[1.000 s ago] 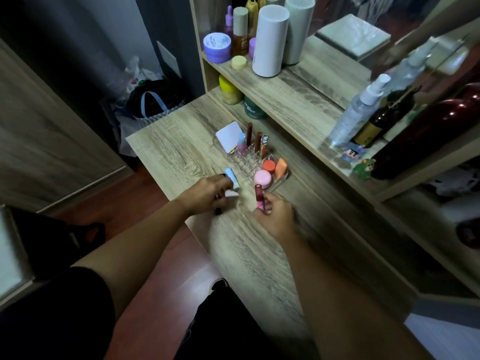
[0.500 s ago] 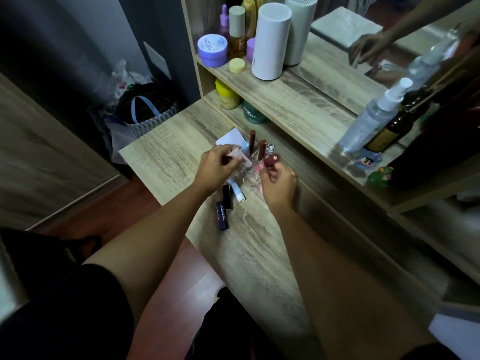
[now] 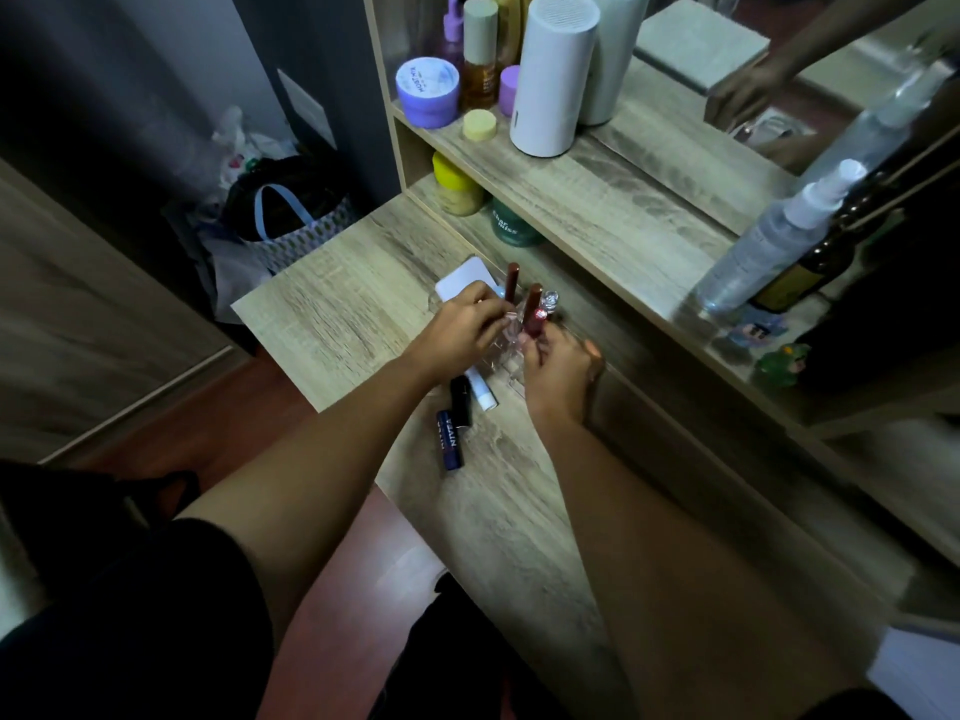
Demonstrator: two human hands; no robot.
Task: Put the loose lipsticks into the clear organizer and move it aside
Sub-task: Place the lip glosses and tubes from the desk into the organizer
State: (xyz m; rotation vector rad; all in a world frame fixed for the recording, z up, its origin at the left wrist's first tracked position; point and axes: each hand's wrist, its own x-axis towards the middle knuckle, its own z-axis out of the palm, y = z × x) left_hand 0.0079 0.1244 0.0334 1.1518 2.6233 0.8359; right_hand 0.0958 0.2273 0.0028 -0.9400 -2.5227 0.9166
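Observation:
The clear organizer (image 3: 506, 358) stands on the wooden desk (image 3: 332, 324), mostly hidden by both hands. Dark red tubes (image 3: 512, 280) stand upright in its back slots. My left hand (image 3: 460, 327) pinches a pale pink lipstick over the organizer's left side. My right hand (image 3: 558, 374) holds a dark red lipstick (image 3: 534, 317) upright over the slots. Three loose tubes lie on the desk just in front: a navy one (image 3: 450, 440), a black one (image 3: 460, 401) and a white one with a blue cap (image 3: 480, 389).
A white card (image 3: 460, 283) sits at the organizer's back left. The shelf above carries a white cylinder (image 3: 550, 75), jars and bottles; a spray bottle (image 3: 769, 241) stands to the right. A green jar (image 3: 511, 228) sits under the shelf. A bag (image 3: 285, 220) lies on the floor at left.
Both hands rose from the loose tubes on the desk to the organizer, each carrying a lipstick. The camera view has shifted closer.

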